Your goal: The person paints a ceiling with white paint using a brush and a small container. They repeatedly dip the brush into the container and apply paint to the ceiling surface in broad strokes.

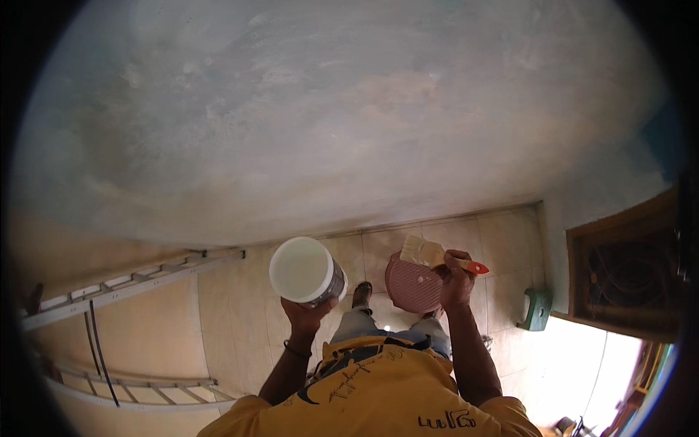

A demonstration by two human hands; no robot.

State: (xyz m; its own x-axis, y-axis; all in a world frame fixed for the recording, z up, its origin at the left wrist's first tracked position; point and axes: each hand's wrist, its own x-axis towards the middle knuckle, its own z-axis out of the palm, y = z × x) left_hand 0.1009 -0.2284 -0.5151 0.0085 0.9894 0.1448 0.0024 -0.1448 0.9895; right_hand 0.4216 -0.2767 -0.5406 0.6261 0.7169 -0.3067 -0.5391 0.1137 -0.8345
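Left of centre, just above the left hand, holding a white cylindrical plastic bucket with a dark band around its side, its open mouth tipped toward the head camera. Gripping it low on the near side, with the fingers partly hidden by the bucket. Right of centre, pinching by its handle, in the right hand, a broad flat paintbrush with pale bristles and a red handle end, bristles pointing left. Overlapping from above a dusty-pink, round-edged piece with a woven-looking surface; unable to tell whether touching it.

Faced by a mottled grey-and-beige wall, with pale floor tiles below. Flanked at far left by a grey metal ladder, at right by a dark-green moulded stool-like piece and a brown wooden frame. Reaching forward with both forearms, well apart, the left wrist ringed by a dark band.
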